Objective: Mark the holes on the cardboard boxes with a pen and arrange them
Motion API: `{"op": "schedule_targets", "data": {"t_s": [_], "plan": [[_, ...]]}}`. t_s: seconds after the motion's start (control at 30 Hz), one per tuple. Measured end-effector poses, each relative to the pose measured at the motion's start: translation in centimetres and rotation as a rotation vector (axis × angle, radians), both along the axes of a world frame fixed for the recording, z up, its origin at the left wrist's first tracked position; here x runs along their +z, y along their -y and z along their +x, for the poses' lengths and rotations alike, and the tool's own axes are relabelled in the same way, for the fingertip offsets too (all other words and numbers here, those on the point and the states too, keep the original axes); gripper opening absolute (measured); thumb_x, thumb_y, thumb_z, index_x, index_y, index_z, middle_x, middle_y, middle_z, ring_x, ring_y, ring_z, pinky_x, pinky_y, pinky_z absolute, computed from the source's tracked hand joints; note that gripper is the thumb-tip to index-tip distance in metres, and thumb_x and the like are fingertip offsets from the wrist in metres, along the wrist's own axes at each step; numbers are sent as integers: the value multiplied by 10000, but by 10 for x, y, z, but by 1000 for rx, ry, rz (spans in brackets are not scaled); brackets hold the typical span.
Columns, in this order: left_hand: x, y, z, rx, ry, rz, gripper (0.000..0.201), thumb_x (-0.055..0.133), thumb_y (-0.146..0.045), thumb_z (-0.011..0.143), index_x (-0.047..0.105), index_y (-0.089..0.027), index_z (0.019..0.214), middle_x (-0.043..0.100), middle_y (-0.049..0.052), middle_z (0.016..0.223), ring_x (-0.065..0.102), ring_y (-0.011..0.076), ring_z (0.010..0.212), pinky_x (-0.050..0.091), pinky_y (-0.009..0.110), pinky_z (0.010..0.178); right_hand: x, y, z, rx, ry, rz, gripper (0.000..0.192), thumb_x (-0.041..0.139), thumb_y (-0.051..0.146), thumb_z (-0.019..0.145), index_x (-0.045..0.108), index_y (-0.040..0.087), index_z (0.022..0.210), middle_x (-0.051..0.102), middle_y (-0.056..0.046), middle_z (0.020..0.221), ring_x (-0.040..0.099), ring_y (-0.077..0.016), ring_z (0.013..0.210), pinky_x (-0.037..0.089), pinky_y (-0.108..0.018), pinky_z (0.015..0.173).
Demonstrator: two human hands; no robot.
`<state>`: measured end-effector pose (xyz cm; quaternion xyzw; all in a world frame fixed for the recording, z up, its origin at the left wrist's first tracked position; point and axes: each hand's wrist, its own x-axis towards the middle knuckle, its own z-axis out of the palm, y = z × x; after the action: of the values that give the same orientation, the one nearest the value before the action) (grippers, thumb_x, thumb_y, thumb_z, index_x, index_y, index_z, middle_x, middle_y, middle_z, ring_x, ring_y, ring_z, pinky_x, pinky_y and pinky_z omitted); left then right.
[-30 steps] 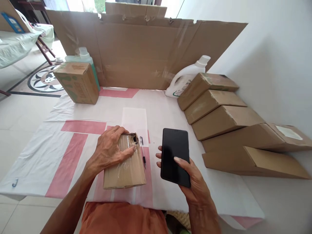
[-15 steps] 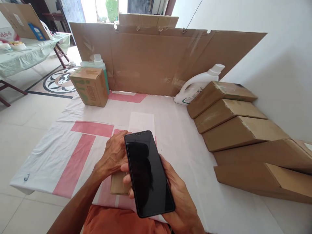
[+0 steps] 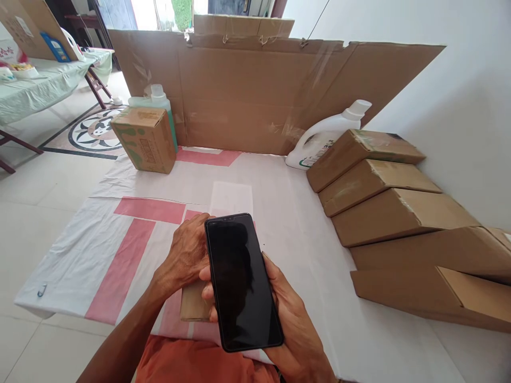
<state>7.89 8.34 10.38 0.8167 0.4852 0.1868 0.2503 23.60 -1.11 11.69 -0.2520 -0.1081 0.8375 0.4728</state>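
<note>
My right hand [image 3: 293,319] is wrapped round a black smartphone [image 3: 244,282], thumb along its right edge and fingertips showing at the left edge. The phone's screen is dark with a faint reflection, and it is tilted slightly. Just to the left is my left hand [image 3: 187,250], back upward, over a small brown cardboard box [image 3: 195,304] near the table's front edge. The phone hides the left fingers and much of that box, so whether the hand grips it does not show.
Several cardboard boxes [image 3: 403,213] line the right side. Behind them leans a white jug [image 3: 327,138]. At the back left, a carton [image 3: 149,141] stands before a green-tinted bottle [image 3: 172,125]. A large cardboard panel [image 3: 239,90] borders the far edge of the cloth-covered table [image 3: 287,213].
The view has shifted slightly, and the phone's lower end has moved a little up and left. Both hands keep nearly the same pose.
</note>
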Motion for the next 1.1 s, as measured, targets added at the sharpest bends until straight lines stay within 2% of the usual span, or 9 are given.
{"op": "schedule_targets", "data": {"t_s": [0.13,0.23,0.4,0.5,0.6,0.67,0.8,1.0,1.1], "plan": [[-3,0,-1,-16,15,10,153,525,-310,908,522,-232,777,601,14,838,594,218,783,407,337,692,-2,6,6,1,21,17,603,506,660,1017,783,171,1235,790,-153,1207,771,-289,989,621,-421,871],[-5,0,-2,-15,65,-7,152,521,-336,944,627,-228,935,663,41,970,641,250,923,475,372,802,-3,12,15,-23,43,-1,660,491,706,1009,763,176,1292,772,-157,1268,772,-278,1014,619,-400,872],[-5,-1,-1,6,68,-6,264,530,-327,921,661,-219,1122,716,68,1133,665,291,1062,494,458,949,-15,19,46,-130,154,-39,751,530,798,941,780,156,1240,777,-185,1247,780,-292,1004,618,-417,865],[-5,-2,-1,12,56,-9,293,533,-341,907,669,-218,1136,721,72,1157,667,301,1071,495,476,948,-40,17,73,-293,384,-111,750,603,841,860,778,177,1161,802,-164,1148,781,-300,951,616,-447,869],[-6,-4,-1,12,51,-14,311,538,-356,911,679,-219,1152,724,73,1163,670,302,1074,499,477,945,-82,13,99,-420,814,-199,705,655,883,765,722,194,896,764,-79,790,728,-264,722,598,-403,724],[-6,-5,-1,21,50,-16,318,549,-377,922,683,-224,1168,727,73,1173,674,306,1081,504,477,942,-111,13,110,-416,1100,-207,699,605,921,747,584,223,698,624,-20,607,598,-211,568,523,-358,592],[-7,-6,-2,40,161,-28,342,590,-422,936,685,-224,1198,728,78,1209,685,289,1118,519,454,975,-151,15,120,-389,1344,-196,670,508,917,776,462,265,631,502,11,556,489,-190,567,425,-331,543],[-7,-4,-12,139,516,-85,415,585,-507,967,680,-230,1260,703,87,1288,667,256,1210,525,419,1057,-163,22,129,-353,1658,-132,584,430,814,829,508,262,654,519,0,589,499,-228,669,393,-341,628],[-20,-3,-26,258,641,-97,447,529,-531,1000,650,-217,1294,686,105,1356,643,257,1281,504,428,1106,-161,24,137,-287,1765,-118,532,440,748,814,597,250,710,593,-42,628,555,-276,682,414,-381,682]]}}
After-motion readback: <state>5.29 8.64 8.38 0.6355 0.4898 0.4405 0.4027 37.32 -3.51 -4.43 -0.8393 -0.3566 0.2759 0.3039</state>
